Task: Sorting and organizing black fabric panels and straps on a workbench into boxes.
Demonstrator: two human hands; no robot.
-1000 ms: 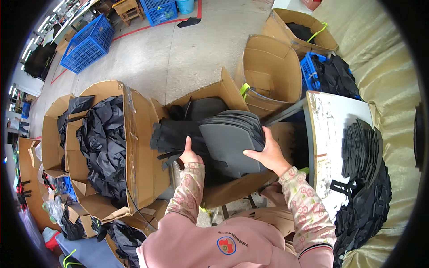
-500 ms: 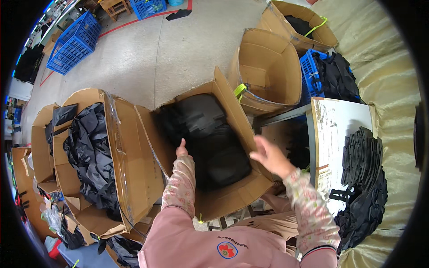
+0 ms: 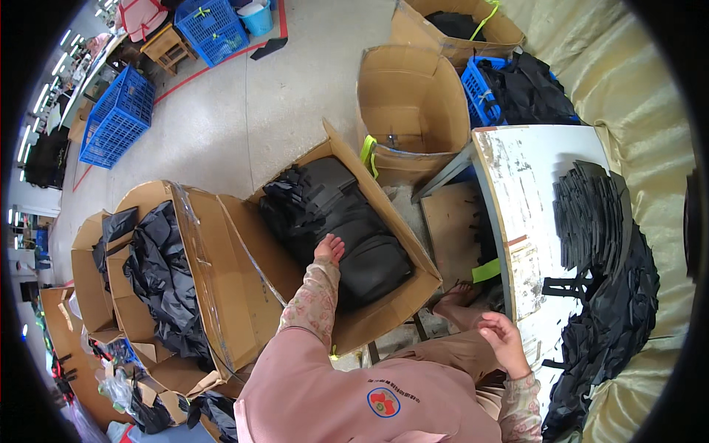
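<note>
- Black panels (image 3: 373,269) with rounded corners lie inside an open cardboard box (image 3: 369,323) at the middle of the frame, the box set at a slant before you.
- Darker, crumpled black strips (image 3: 289,190) lie beside them, toward the box's upper left corner.
- Your left hand (image 3: 330,248) is over the panels, near the centre of the frame, its fingers close together and slightly bent; you cannot tell from this view whether it touches them.
- Your right hand (image 3: 504,340) is at the lower right, well apart from the box and near the edge of a white table (image 3: 509,193), its fingers loosely curled.
- On that table, to the right of the frame, you have a fanned stack of dark pieces (image 3: 591,218), with a heap of black fabric (image 3: 617,317) below it.
- Left of your box, a taller carton (image 3: 229,288) holds crumpled black sheets (image 3: 164,280).
- Beyond the box, toward upper right, you face a deep carton (image 3: 421,81) with a yellow-green strap (image 3: 368,153) at its rim, and a blue basket (image 3: 484,103) of black fabric beside it.
- Upper left, a blue crate (image 3: 114,122) rests on the concrete floor (image 3: 310,81), near a wooden stool (image 3: 166,49).
- Pale gold curtain (image 3: 635,96) hangs along your right side.
</note>
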